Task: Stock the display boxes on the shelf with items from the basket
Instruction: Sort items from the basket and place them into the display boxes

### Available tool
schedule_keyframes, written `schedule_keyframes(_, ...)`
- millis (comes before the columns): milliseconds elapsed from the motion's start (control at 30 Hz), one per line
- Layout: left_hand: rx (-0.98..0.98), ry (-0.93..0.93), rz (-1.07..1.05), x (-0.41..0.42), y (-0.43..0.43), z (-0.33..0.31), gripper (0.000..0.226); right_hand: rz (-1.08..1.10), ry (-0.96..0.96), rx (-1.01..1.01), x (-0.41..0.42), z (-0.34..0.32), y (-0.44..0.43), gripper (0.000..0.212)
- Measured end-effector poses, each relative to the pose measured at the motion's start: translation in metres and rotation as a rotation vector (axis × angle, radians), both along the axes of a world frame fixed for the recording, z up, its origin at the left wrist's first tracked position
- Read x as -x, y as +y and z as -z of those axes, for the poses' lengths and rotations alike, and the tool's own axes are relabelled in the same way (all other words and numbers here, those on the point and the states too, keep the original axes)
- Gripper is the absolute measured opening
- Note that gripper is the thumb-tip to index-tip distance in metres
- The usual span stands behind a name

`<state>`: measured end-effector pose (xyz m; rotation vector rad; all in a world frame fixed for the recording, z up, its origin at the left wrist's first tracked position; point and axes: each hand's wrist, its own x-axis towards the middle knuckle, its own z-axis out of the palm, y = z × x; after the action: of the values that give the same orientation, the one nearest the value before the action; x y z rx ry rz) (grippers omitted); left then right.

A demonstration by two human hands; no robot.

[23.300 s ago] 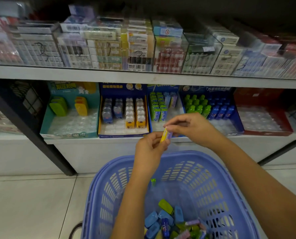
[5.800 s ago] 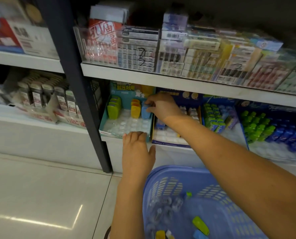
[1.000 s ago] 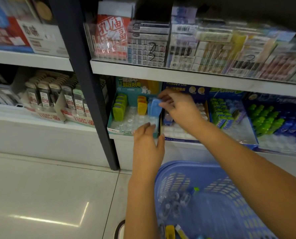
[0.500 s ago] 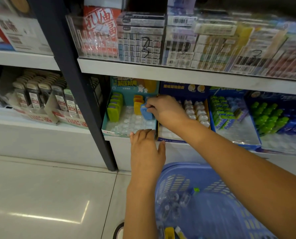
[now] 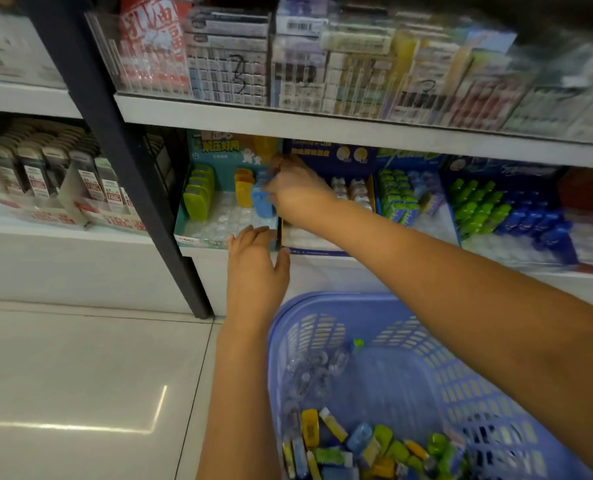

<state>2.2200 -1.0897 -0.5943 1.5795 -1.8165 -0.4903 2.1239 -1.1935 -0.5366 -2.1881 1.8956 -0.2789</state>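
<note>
Down on the lower shelf, just right of the black upright (image 5: 115,150), the teal display box (image 5: 198,241) is sitting with its clear blister tray mostly bare. A row of green pieces (image 5: 198,195) is standing along its left side and a short row of yellow ones (image 5: 244,192) in the middle. The left hand (image 5: 257,268) is lying flat against the box's front wall, fingers straight and close together with the tips over the rim. It looks to be bracing the light cardboard so it does not slide back while a piece goes in.

Just beside the yellow row, the right hand (image 5: 295,192) is pinching the blue item (image 5: 262,202) with curled fingers and thumb. It is holding the item upright over the tray's right-hand column, probably so it drops into a pocket the same way as its neighbours. Whether it is seated yet I cannot tell, since the hand is blurred.

Further right, the dark blue box (image 5: 322,252) is lying partly under that forearm. Below, the lilac basket (image 5: 277,327) is standing on the floor close to the shelf, within easy reach. The mixed stock (image 5: 357,448) at its near end suggests plenty of filling remains.
</note>
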Motion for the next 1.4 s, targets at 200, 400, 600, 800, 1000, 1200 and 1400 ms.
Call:
schedule_keyframes(200, -0.019, 0.159, 0.086, 0.010, 0.023, -0.016, 0.017, -0.185, -0.121, 0.105, 0.081, 0.015, 0.101, 0.021)
schedule_keyframes(400, -0.571, -0.223, 0.484, 0.079, 0.052, 0.041, 0.018, -0.103, 0.120, -0.701, 0.153, 0.142, 0.196, 0.057)
schedule_keyframes(600, -0.977, -0.697, 0.796, 0.103, 0.106, 0.140, 0.036, -0.035, -0.055, -1.024, 0.182, 0.236, 0.242, 0.068)
schedule_keyframes(800, -1.088, -0.883, 0.874, 0.100, 0.121, 0.180, 0.043, -0.090, -0.130, -0.985, 0.185, 0.274, 0.257, 0.073)
schedule_keyframes(1000, -1.054, -0.873, 0.770, 0.101, 0.126, 0.197, 0.052, -0.144, -0.187, -0.995, 0.179, 0.291, 0.264, 0.051)
schedule_keyframes(1200, -1.105, -0.751, 0.726, 0.098, 0.124, 0.200, 0.042, -0.219, -0.173, -1.003, 0.176, 0.288, 0.258, 0.033)
schedule_keyframes(1400, -1.093, -0.620, 0.655, 0.097, 0.121, 0.189, 0.031, -0.205, -0.148, -1.013, 0.180, 0.274, 0.260, 0.026)
